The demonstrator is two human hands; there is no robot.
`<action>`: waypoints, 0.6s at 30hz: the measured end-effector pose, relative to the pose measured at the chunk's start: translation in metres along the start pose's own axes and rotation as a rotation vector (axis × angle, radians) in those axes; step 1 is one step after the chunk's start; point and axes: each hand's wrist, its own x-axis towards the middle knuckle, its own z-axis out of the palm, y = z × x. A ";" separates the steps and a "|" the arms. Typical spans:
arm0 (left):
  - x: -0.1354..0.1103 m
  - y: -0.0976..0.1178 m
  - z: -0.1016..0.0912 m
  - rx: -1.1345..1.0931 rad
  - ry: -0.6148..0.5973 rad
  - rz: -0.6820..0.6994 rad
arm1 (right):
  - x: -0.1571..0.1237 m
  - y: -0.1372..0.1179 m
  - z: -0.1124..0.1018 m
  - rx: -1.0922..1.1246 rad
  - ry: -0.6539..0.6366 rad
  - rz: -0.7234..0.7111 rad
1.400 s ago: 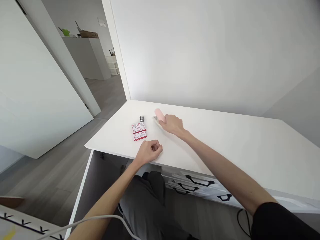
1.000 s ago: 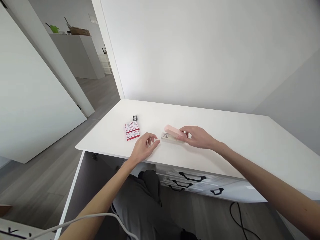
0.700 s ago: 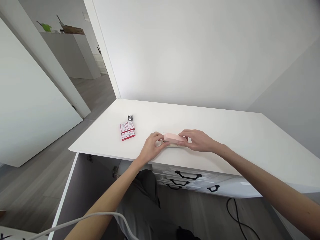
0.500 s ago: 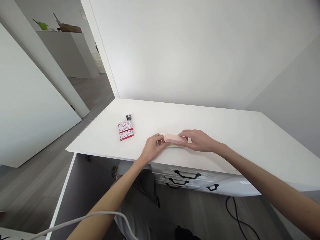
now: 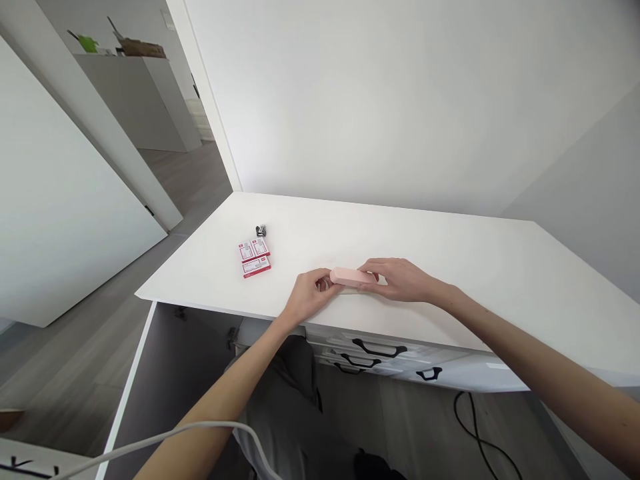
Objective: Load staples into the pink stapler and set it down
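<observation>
Between my hands is a pink elongated case (image 5: 350,277) with rounded ends, held just over the white tabletop (image 5: 440,253). The fingers of my left hand (image 5: 314,292) are closed on its left end. My right hand (image 5: 395,280) grips the other end, thumb in front and fingers behind. A thin pale edge shows beneath the case; I cannot tell what it belongs to. To the left lie small red-and-white boxes (image 5: 256,268), with a small dark metallic object (image 5: 261,231) just behind them.
Under the tabletop are drawers with black handles (image 5: 380,349) and an open cabinet door (image 5: 135,400) at the left. A white cable (image 5: 200,425) crosses in front of my left forearm. A black cable (image 5: 477,433) lies on the floor. The wall (image 5: 370,100) rises behind the tabletop.
The view has shifted slightly. Both hands keep their hold on the pink case, which stays in nearly the same spot over the tabletop.
</observation>
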 end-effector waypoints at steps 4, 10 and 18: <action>-0.001 0.002 0.000 -0.012 -0.013 -0.002 | 0.001 0.002 0.002 -0.016 0.000 0.004; -0.002 0.001 0.001 -0.006 -0.020 -0.015 | 0.003 -0.003 0.009 0.049 0.070 -0.044; -0.001 -0.001 0.001 0.003 -0.030 -0.011 | 0.006 -0.022 0.035 0.296 0.173 0.034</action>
